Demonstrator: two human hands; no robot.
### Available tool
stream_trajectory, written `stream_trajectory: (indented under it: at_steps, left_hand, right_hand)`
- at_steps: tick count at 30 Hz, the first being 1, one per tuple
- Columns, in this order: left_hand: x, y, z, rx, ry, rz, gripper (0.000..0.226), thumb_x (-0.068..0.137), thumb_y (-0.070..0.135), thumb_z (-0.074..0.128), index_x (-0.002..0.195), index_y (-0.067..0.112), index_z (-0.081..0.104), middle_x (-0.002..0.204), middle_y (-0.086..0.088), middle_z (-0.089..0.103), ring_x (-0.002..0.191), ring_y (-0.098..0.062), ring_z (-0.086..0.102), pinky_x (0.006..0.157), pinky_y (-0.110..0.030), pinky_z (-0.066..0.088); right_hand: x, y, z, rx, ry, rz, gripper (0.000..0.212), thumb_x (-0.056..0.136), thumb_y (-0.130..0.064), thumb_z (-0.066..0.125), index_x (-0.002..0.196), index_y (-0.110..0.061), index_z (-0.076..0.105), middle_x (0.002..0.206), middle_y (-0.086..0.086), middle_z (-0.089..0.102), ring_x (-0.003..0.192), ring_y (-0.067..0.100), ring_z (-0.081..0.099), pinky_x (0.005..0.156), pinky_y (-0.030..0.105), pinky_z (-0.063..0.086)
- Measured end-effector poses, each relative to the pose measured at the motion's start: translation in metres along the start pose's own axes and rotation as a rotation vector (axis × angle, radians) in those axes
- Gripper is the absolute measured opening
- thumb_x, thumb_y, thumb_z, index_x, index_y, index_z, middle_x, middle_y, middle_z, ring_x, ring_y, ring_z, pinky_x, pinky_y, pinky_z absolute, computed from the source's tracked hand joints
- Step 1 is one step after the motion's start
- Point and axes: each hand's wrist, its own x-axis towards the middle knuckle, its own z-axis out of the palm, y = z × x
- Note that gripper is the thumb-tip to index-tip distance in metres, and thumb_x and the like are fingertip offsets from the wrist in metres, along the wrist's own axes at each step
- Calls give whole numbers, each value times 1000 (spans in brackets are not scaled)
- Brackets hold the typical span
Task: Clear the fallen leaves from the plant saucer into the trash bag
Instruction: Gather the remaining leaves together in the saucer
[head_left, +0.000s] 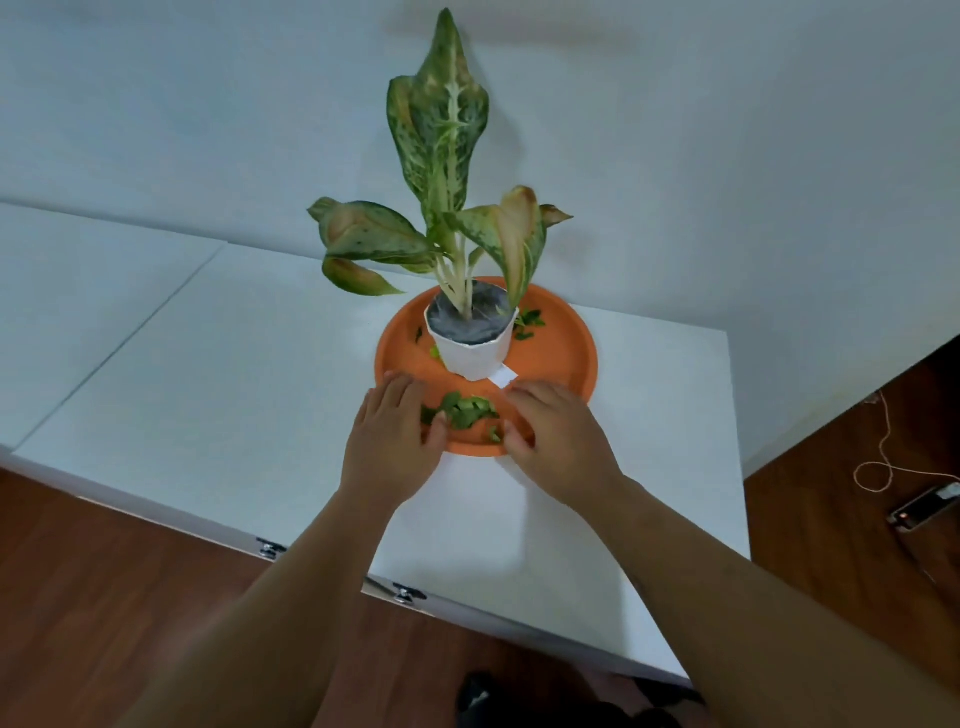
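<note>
An orange plant saucer (561, 353) lies on a white table and carries a white pot (475, 353) with a tall variegated plant (447, 135). A small heap of green fallen leaves (465, 410) sits at the saucer's near side, and a few more leaf bits (529, 323) lie to the right of the pot. My left hand (392, 436) rests palm-down on the near-left rim, fingers spread beside the heap. My right hand (558, 436) covers the near-right rim, fingers curled toward the leaves. Neither hand visibly holds a leaf. No trash bag is in view.
The white table (234, 395) runs left and back to a pale wall; metal latches (408, 593) sit on its front edge. Wooden floor lies below. At the right, a phone (924, 506) and a thin cord (883, 457) lie on the floor.
</note>
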Motion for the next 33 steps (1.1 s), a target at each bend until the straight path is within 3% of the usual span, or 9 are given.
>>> stream_trajectory:
  at_steps: [5,8,12,15,23,28,33]
  left_hand:
    - [9,-23,4,-166,-20,-162,56,99,33,34,151,13,24,161,-14,19,150,-32,12,120,-46,17]
    - [14,-30,8,-199,-50,-189,59,100,37,26,153,14,15,161,-11,23,148,-29,21,121,-46,14]
    - [20,-35,11,-224,-4,-201,68,91,43,16,150,10,24,151,-14,42,136,-33,41,114,-54,30]
    - [23,-37,13,-223,15,-182,70,88,42,16,148,8,27,146,-14,48,131,-33,47,110,-54,35]
    - [57,-56,-2,-89,-121,8,66,91,37,18,153,15,21,157,-6,33,144,-29,33,116,-52,25]
    - [84,-70,-7,-54,-210,87,60,97,38,20,154,19,17,156,-6,36,141,-30,36,116,-51,29]
    - [64,-53,-6,-220,-89,-86,53,102,35,31,150,13,27,155,-10,38,140,-30,38,116,-46,30]
  right_hand:
    - [16,-20,12,9,-200,-53,47,88,-40,47,131,-22,55,139,-5,53,130,15,43,108,37,38]
    - [31,-33,15,-41,-356,-104,56,91,-51,41,142,-26,43,151,-6,39,141,15,28,115,38,29]
    - [44,-46,22,-110,-527,-177,61,94,-60,31,147,-30,31,157,-8,27,147,19,14,118,39,13]
    - [46,-46,28,-141,-545,-230,60,95,-59,26,146,-29,32,158,-8,26,148,20,14,118,40,14]
    - [23,-27,9,-156,-593,-298,71,93,-62,12,149,-22,30,158,-7,26,148,12,13,120,34,19]
    - [9,-20,2,-123,-596,-283,61,97,-57,22,148,-26,31,157,-9,29,147,9,16,120,34,22]
    - [23,-32,10,-79,-478,-264,60,94,-59,31,145,-27,36,156,-9,28,145,13,21,115,34,29]
